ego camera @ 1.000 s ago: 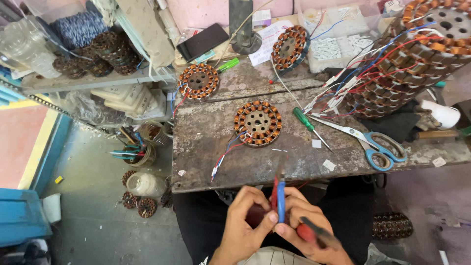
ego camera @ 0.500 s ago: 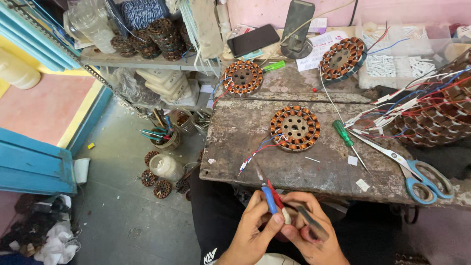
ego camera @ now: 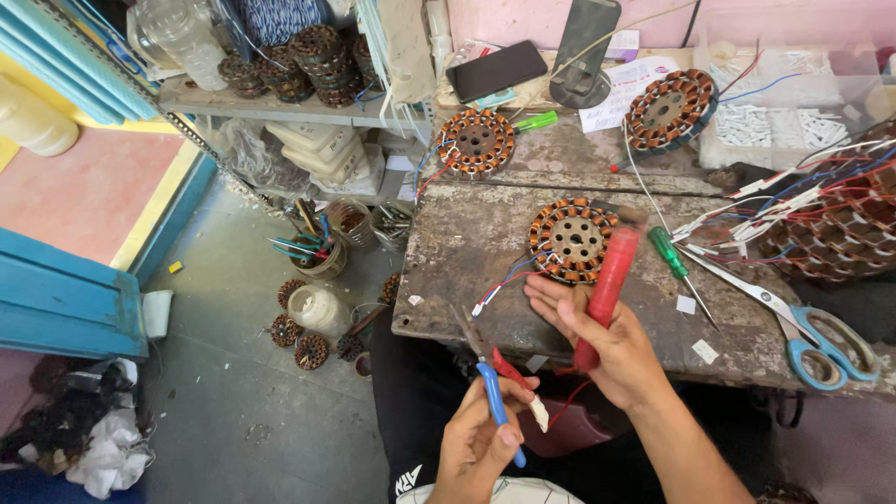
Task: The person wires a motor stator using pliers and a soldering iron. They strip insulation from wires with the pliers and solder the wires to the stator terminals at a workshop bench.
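Observation:
My left hand [ego camera: 478, 441] is low over my lap, shut on small pliers [ego camera: 492, 390] with one blue and one red handle, jaws pointing up toward the bench edge. My right hand [ego camera: 602, 343] grips a red-handled tool [ego camera: 607, 285] held upright, its brownish tip beside a copper-wound stator [ego camera: 571, 241] lying flat on the worn bench [ego camera: 467, 233]. Red, blue and white leads [ego camera: 499, 287] trail from the stator toward the bench's front edge, just left of my right fingers.
A green screwdriver [ego camera: 668, 253] and blue-handled scissors [ego camera: 821, 347] lie right of the stator. More stators [ego camera: 476, 142] [ego camera: 668, 109] sit further back, and a wired stack [ego camera: 840, 233] at the right. A phone [ego camera: 495, 70] lies behind. Pots and jars [ego camera: 317, 308] stand on the floor at left.
My hands were together over my lap on the pliers. Now my right hand holds the red tool, lifted up to the stator, and my left keeps the pliers alone. The view has swung left.

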